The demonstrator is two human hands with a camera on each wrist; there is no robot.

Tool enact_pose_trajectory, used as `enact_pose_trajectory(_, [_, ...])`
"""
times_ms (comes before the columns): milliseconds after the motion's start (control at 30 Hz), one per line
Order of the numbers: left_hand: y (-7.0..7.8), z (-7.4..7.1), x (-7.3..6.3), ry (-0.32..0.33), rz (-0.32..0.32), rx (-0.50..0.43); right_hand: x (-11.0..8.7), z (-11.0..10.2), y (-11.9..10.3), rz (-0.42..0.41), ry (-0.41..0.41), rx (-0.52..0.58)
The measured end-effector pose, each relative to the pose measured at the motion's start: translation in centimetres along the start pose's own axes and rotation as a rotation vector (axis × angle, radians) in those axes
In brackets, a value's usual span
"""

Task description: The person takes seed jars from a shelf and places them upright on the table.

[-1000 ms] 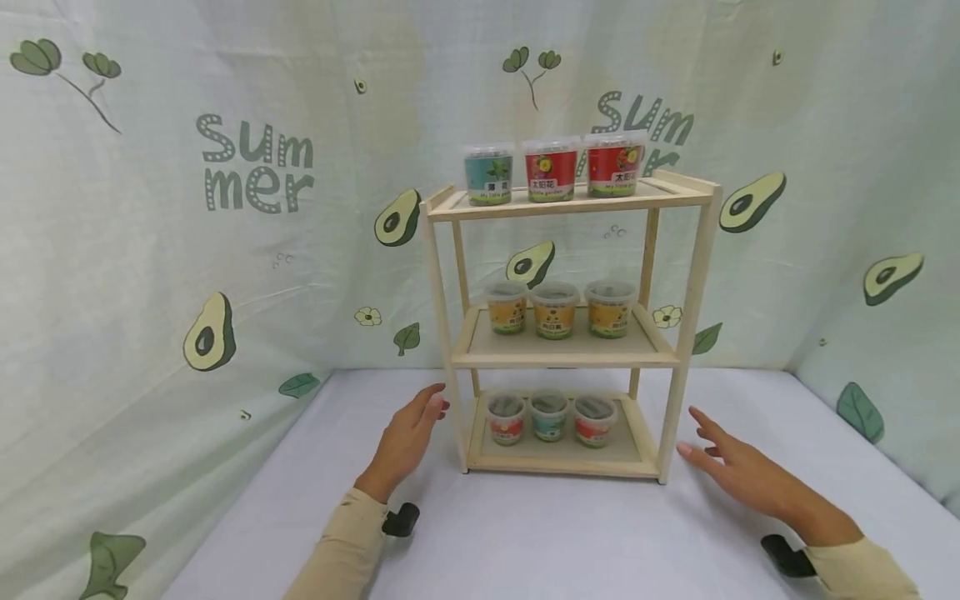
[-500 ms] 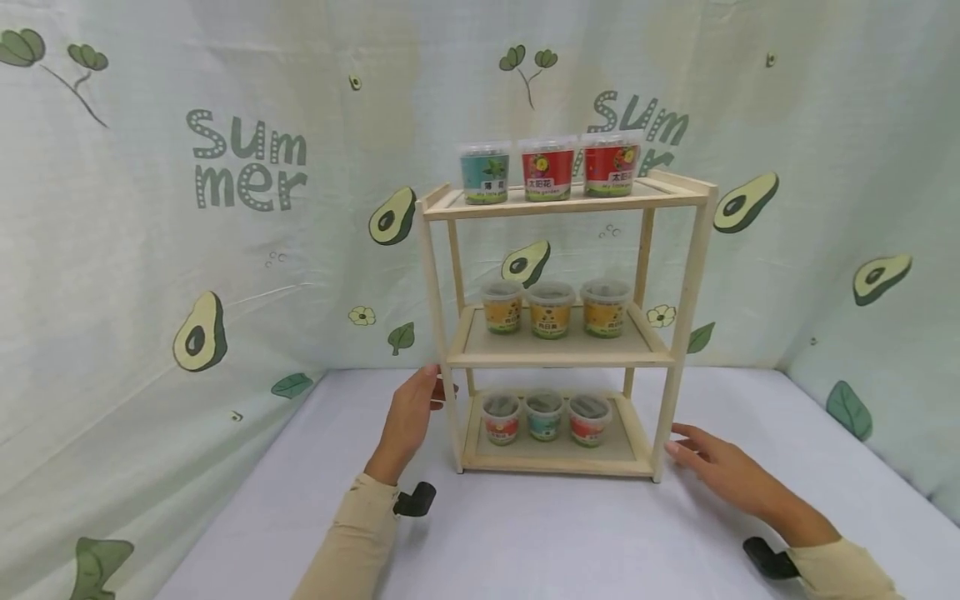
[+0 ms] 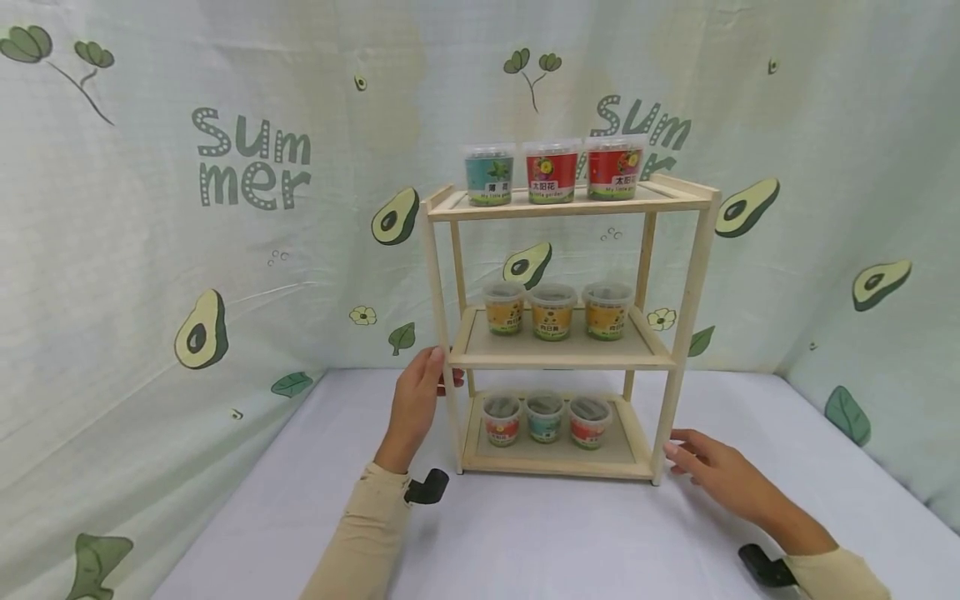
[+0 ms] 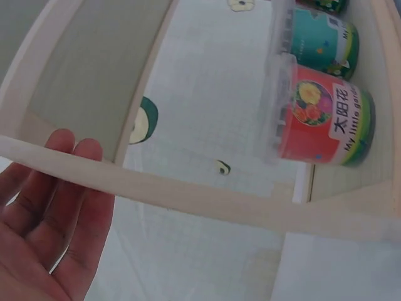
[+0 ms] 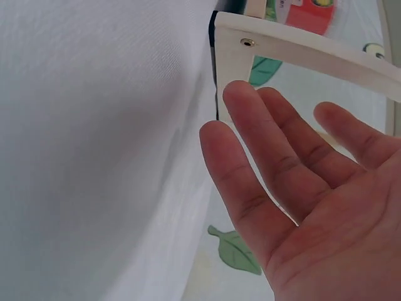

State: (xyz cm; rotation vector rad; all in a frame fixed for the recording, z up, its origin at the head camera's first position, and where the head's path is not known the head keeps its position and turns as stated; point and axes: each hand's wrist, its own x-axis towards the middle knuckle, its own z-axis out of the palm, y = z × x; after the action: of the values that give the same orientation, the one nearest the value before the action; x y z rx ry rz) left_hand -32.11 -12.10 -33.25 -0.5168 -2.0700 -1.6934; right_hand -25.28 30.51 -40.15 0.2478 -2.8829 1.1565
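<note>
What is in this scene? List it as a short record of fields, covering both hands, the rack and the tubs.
surface: white table
rack: wooden, three shelves
top shelf: one teal tub, two red tubs
middle shelf: three yellow tubs
bottom shelf: three small tubs
left hand: fingers straight, at the rack's left front post
right hand: fingers straight, at the foot of the right front post
backdrop: avocado-print cloth

A white worktop point(image 3: 540, 542) lies below a pale green backdrop cloth point(image 3: 150, 250) printed with avocados, leaves and the word "Summer".
</note>
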Motion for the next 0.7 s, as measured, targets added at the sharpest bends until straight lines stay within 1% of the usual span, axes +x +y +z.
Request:
enact_pose_trajectory(100, [-0.1, 0.2, 0.2, 0.028, 0.008, -0.001, -0.2, 0.1, -0.3, -0.001, 0.004, 0.018])
enact_pose_trajectory(200, [-0.3, 0.5, 0.5, 0.035, 0.023, -0.031, -0.4, 0.2, -0.4, -0.017, 0.024, 0.028])
enact_pose_trajectory(300, [-0.3, 0.9, 0.8, 0.029, 0.032, -0.060, -0.5, 0.3, -0.4, -0.031, 0.049, 0.038])
enact_pose_trajectory(467, [-0.2, 1.1, 0.8, 0.017, 0.044, -0.083, -0.5, 0.5, -0.5, -0.024, 0.066, 0.083])
enact_pose_trajectory(633, [-0.3, 0.9, 0.7, 0.002, 0.022, -0.085, -0.4, 0.8, -0.7, 0.010, 0.063, 0.098])
enact_pose_trajectory(700, [-0.3, 0.8, 0.7, -0.004, 0.015, -0.092, -0.4, 0.8, -0.8, 0.006, 0.070, 0.099])
